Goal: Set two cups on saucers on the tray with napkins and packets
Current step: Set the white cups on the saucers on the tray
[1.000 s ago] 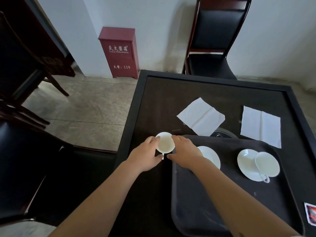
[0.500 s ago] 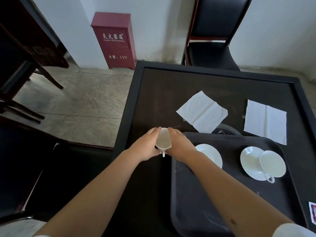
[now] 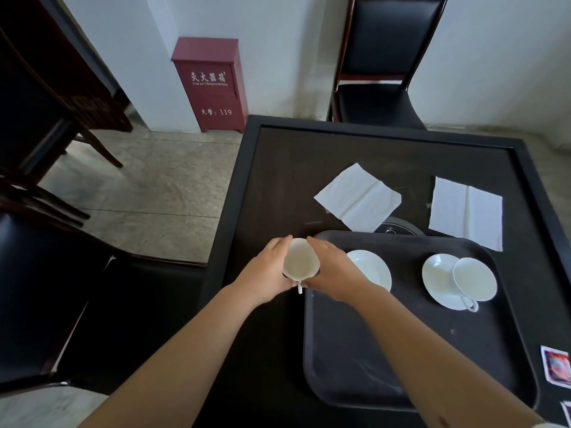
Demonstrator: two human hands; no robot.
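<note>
Tray (image 3: 340, 350) lies to the right of both hands, holding two saucers. Far saucer (image 3: 438, 281) already carries a cup (image 3: 474, 279). Empty saucer (image 3: 370, 270) sits just right of my right hand (image 3: 332, 270), partly covered by it. Held cup (image 3: 300, 258) is cupped between left hand (image 3: 267, 273) and right hand, palms curled against its sides, handle pointing back toward me. I judge the move is rightward; right hand nearer. Fingertips under the cup hidden. Packets (image 3: 556, 366) cut off at the frame edge; napkins (image 3: 358, 197) beyond the hands.
</note>
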